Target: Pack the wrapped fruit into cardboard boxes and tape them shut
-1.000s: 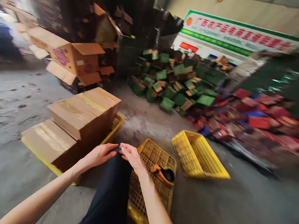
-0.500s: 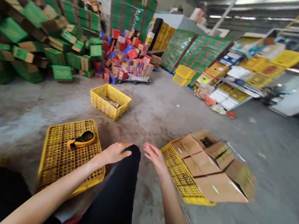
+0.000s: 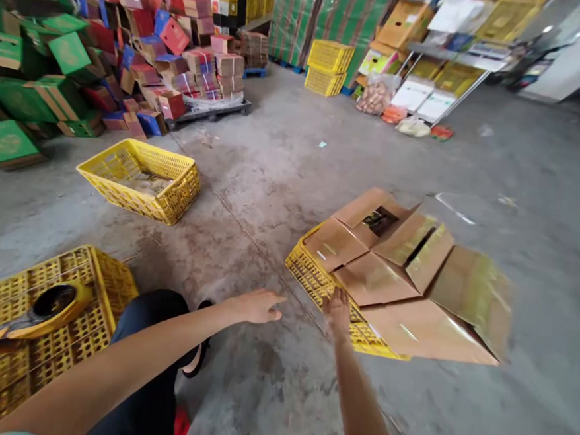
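My right hand [image 3: 338, 311] is at the near side of a yellow crate [image 3: 311, 270], fingers apart and nothing in them; whether it touches the crate I cannot tell. On that crate sit several brown cardboard boxes [image 3: 389, 281], some with taped tops. To its left, my left hand [image 3: 260, 307] hangs over the floor, holding nothing, its fingers stretched toward the crate. A yellow-and-black tape dispenser [image 3: 39, 319] lies on an upturned yellow crate [image 3: 75, 269] beside my left knee.
An upright yellow crate [image 3: 180, 193] with some litter inside stands ahead on the left. Beyond it are heaps of red and blue boxes [image 3: 173, 37] and green boxes [image 3: 68, 53]. A loaded metal rack [image 3: 460, 57] and stacked yellow crates [image 3: 329, 68] stand at the back.
The view has turned right and down. Both hands have moved toward the crate with the cardboard boxes, and my right hand has come up against its side in view.
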Available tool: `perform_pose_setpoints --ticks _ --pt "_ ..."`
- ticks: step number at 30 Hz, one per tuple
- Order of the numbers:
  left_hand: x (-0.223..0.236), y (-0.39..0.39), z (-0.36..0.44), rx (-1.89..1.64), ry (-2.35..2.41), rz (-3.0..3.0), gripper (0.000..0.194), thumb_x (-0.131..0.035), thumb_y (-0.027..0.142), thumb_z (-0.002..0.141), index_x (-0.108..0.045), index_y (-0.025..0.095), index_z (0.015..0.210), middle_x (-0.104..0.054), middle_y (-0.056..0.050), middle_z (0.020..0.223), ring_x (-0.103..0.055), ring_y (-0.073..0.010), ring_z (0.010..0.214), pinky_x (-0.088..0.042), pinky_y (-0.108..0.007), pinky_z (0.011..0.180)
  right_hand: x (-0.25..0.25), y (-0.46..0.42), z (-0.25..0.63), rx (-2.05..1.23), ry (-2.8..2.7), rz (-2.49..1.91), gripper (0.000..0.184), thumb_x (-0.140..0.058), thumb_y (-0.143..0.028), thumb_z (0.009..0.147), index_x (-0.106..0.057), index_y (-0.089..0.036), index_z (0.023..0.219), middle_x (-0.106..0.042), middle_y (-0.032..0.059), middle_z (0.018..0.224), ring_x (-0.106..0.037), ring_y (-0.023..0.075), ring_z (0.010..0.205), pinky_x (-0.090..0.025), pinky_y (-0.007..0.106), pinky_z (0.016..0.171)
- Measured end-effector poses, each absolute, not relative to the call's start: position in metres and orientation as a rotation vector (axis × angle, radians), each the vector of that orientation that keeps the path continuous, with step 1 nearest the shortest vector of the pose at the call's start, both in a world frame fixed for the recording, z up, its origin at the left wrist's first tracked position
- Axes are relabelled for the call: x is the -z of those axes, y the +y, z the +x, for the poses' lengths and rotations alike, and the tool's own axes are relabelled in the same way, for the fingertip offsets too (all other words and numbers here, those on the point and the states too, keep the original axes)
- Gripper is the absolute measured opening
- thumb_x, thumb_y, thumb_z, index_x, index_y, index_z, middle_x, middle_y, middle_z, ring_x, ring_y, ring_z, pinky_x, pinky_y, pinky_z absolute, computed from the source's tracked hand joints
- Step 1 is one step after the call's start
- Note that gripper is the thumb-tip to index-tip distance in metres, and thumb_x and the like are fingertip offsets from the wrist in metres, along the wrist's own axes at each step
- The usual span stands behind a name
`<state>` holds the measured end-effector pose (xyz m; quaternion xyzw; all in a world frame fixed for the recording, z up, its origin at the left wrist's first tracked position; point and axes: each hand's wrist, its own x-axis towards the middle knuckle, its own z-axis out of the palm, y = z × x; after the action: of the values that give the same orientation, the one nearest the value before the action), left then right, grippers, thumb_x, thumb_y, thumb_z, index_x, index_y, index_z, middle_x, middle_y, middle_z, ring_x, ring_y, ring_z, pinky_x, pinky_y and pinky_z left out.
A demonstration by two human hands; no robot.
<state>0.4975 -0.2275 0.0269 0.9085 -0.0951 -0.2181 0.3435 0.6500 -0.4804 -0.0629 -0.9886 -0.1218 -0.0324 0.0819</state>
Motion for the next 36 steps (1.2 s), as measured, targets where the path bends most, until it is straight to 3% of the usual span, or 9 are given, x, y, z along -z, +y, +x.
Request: perform_pose_setpoints --ticks 4,10,17,21,25,30,36 --pt "-0.008 -0.241 0.560 0.507 -0.325 2.471 0.056 -0.054 0.032 0.099 -0.049 0.020 0.153 -0.054 -0.013 0.158 -0.055 -0.0308 0.143 -0.047 -0.042 0.116 0.090 -0.488 0.691 0.029 -0.355 -3.022 0.038 -0.048 -0.015 0.094 -0.065 -0.006 0.127 -0.068 0.0241 0.124 -0.059 0.0330 0.114 -0.042 0.042 0.096" --pt "0.028 -0.282 0.650 0.290 -0.568 2.641 0.060 -0.058 0.018 0.094 -0.045 0.012 0.152 -0.051 -0.019 0.157 -0.046 -0.0311 0.149 -0.041 -0.041 0.122 0.119 -0.502 0.702 0.119 -0.347 -3.082 0.041 -0.045 -0.022 0.098 -0.063 -0.011 0.133 -0.066 0.0196 0.122 -0.054 0.0334 0.110 -0.039 0.041 0.090" --pt "0.093 -0.337 0.705 0.307 -0.913 2.587 0.067 -0.060 0.010 0.088 -0.043 0.010 0.153 -0.048 -0.018 0.160 -0.042 -0.0269 0.151 -0.031 -0.037 0.127 0.144 -0.500 0.705 0.308 -0.290 -3.095 0.033 -0.038 -0.015 0.101 -0.068 -0.013 0.116 -0.069 0.0180 0.102 -0.056 0.0326 0.100 -0.037 0.041 0.086" --pt "0.106 -0.354 0.704 0.244 -0.662 2.636 0.051 -0.054 0.011 0.091 -0.053 0.013 0.142 -0.055 -0.018 0.149 -0.045 -0.0305 0.144 -0.041 -0.043 0.118 0.140 -0.497 0.704 0.260 -0.256 -3.084 0.033 -0.038 -0.018 0.103 -0.070 -0.018 0.110 -0.069 0.0163 0.103 -0.057 0.0324 0.100 -0.038 0.040 0.085" --pt "0.099 -0.361 0.688 0.263 -0.451 2.651 0.039 -0.059 0.016 0.089 -0.061 0.014 0.128 -0.059 -0.020 0.135 -0.050 -0.0353 0.133 -0.050 -0.047 0.106 0.129 -0.493 0.691 0.149 -0.281 -3.052 0.029 -0.042 -0.017 0.103 -0.070 -0.020 0.109 -0.070 0.0150 0.106 -0.059 0.0320 0.102 -0.040 0.041 0.087" --pt "0.087 -0.336 0.649 0.331 -0.471 2.649 0.046 -0.060 0.011 0.085 -0.058 0.010 0.131 -0.055 -0.022 0.139 -0.049 -0.0360 0.136 -0.049 -0.047 0.110 0.117 -0.466 0.649 -0.040 -0.175 -2.944 0.029 -0.045 -0.016 0.102 -0.072 -0.019 0.113 -0.071 0.0172 0.113 -0.060 0.0339 0.112 -0.042 0.044 0.095" --pt "0.082 -0.276 0.570 0.393 -0.302 2.652 0.046 -0.055 0.011 0.089 -0.059 0.019 0.134 -0.057 -0.016 0.142 -0.049 -0.0304 0.142 -0.048 -0.040 0.114 0.114 -0.400 0.569 -0.152 -0.170 -2.807 0.038 -0.041 -0.012 0.102 -0.071 -0.022 0.123 -0.069 0.0185 0.129 -0.060 0.0367 0.127 -0.043 0.051 0.106"
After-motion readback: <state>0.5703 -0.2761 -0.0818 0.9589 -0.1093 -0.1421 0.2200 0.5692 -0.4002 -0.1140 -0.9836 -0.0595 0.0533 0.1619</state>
